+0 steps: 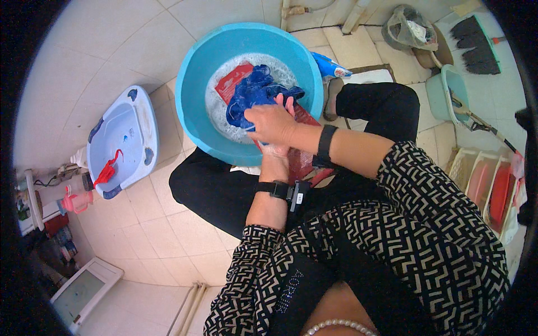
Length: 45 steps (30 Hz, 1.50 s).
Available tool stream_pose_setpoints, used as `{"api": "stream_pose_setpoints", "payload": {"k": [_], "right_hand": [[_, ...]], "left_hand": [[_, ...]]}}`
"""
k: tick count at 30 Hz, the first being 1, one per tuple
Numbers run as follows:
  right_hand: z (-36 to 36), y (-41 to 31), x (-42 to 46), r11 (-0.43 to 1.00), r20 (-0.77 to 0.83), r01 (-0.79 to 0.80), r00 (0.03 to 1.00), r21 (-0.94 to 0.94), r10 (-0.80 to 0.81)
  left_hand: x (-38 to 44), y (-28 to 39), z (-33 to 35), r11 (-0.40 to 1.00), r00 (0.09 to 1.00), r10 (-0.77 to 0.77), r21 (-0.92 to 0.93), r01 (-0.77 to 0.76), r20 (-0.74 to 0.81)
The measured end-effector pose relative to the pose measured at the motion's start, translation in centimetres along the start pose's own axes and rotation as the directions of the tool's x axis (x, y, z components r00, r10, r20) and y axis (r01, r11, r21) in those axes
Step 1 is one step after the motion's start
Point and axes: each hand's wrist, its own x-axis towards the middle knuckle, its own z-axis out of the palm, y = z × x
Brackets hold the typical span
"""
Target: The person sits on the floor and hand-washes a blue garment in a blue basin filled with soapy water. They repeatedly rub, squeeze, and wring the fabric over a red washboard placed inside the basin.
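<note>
A wet dark-blue cloth (254,94) is bunched over a red washboard (303,161) in a large turquoise plastic basin (195,122). White-foamed water (216,111) surrounds the cloth. The washboard slants out over the basin's near rim toward my lap. My right hand (269,122) comes across from the right and grips the cloth's near edge. Under it, my left hand (275,148) is partly covered; its fingertips show beyond, against the cloth. Both hands press together with fabric between them.
To the left, a pale-blue baby bathtub (136,157) holds a red strap-like cloth (110,168). A blue packet (330,67) lies beside the basin. At right are a lined bin (397,29), a broom head (477,46), a light-green bucket (439,94) and a rack (481,180).
</note>
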Motion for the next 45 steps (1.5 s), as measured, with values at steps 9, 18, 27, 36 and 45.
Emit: {"api": "stream_pose_setpoints", "payload": {"k": [9,18,27,36,45], "right_hand": [[0.3,8.9,3.4,0.888,-0.115,-0.454,0.888,-0.073,0.444],[-4.6,8.5,0.6,0.219,0.32,-0.502,0.773,0.837,0.547],[-7.9,5.6,-3.4,0.046,0.589,-0.589,0.808,0.807,-0.006],[-8.1,9.0,-3.4,0.286,0.401,-0.468,0.877,0.836,0.264],[-5.5,6.1,-3.7,0.658,0.702,-0.633,0.678,0.408,0.218]], "left_hand": [[0.6,0.8,-0.9,0.966,0.877,0.153,0.257,-0.035,-0.456],[0.0,1.6,-0.8,0.991,0.915,-0.015,0.113,0.066,-0.402],[0.2,2.0,1.9,0.966,0.945,0.212,0.202,-0.163,-0.247],[0.8,1.6,0.4,0.963,0.917,0.113,0.271,-0.006,-0.382],[0.7,1.9,1.1,0.948,0.887,0.134,0.319,0.015,-0.442]]}}
